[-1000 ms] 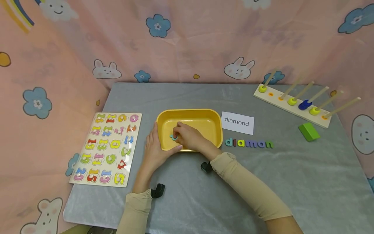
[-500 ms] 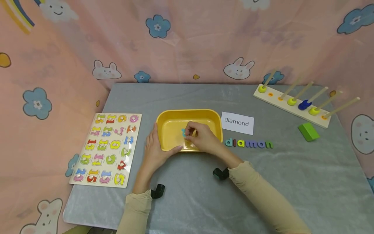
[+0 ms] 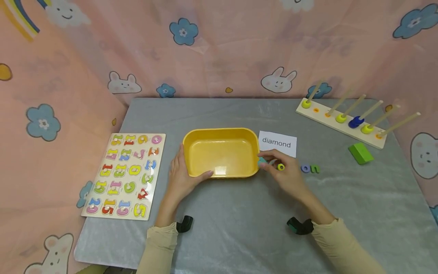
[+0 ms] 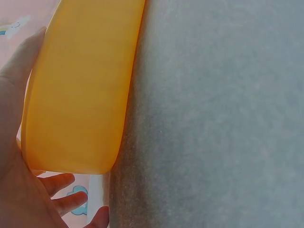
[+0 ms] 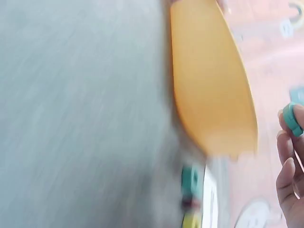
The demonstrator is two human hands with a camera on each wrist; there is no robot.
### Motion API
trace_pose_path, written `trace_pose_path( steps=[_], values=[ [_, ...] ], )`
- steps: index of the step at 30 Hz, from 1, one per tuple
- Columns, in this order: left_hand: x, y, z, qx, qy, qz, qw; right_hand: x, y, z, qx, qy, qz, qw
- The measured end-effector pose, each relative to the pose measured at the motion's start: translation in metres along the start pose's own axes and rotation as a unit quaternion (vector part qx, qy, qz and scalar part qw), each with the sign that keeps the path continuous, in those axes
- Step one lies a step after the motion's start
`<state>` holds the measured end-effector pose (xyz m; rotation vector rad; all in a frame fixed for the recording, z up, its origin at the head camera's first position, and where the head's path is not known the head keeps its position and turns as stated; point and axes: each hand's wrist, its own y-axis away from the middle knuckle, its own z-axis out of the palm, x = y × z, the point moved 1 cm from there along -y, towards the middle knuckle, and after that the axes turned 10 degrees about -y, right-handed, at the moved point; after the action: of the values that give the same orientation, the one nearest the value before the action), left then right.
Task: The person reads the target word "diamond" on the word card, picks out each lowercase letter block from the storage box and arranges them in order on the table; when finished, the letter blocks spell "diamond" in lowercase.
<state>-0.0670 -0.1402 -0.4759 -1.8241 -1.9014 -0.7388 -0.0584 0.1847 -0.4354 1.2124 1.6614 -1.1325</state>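
My left hand [image 3: 182, 175] rests against the near left corner of the yellow plastic tray [image 3: 221, 132]. Its thumb lies along the front rim and its straight fingers run beside the left wall. Just past the tray's right end, my right hand [image 3: 285, 173] pinches a small teal toy letter [image 5: 292, 118] between thumb and fingertips. It hovers over a row of colourful letters, hiding part of it; a purple o [image 3: 305, 168] and a green n [image 3: 315, 168] show to its right. Behind the row lies a white card [image 3: 278, 142] printed "diamond".
A number puzzle board [image 3: 124, 175] lies at the left of the grey table [image 3: 232, 228]. Toward the back right stands a wooden peg board [image 3: 342, 121] with upright rods and rings. A green block [image 3: 361, 153] sits in front of it.
My right hand has lifted the teal letter out of the tray and carried it right, over the letter row. The left hand has stayed at the tray corner.
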Motion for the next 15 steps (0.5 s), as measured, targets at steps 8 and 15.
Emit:
trace_pose_path(
  steps=[8,15],
  values=[
    [0.001,0.000,0.001,-0.004,-0.001,-0.001,1.0000,0.030,0.034,-0.069,0.129,0.070,0.079,0.9860],
    [0.002,0.001,-0.001,-0.003,-0.002,0.000,1.0000,0.056,0.052,-0.124,0.211,0.129,0.195,0.9491]
  ],
)
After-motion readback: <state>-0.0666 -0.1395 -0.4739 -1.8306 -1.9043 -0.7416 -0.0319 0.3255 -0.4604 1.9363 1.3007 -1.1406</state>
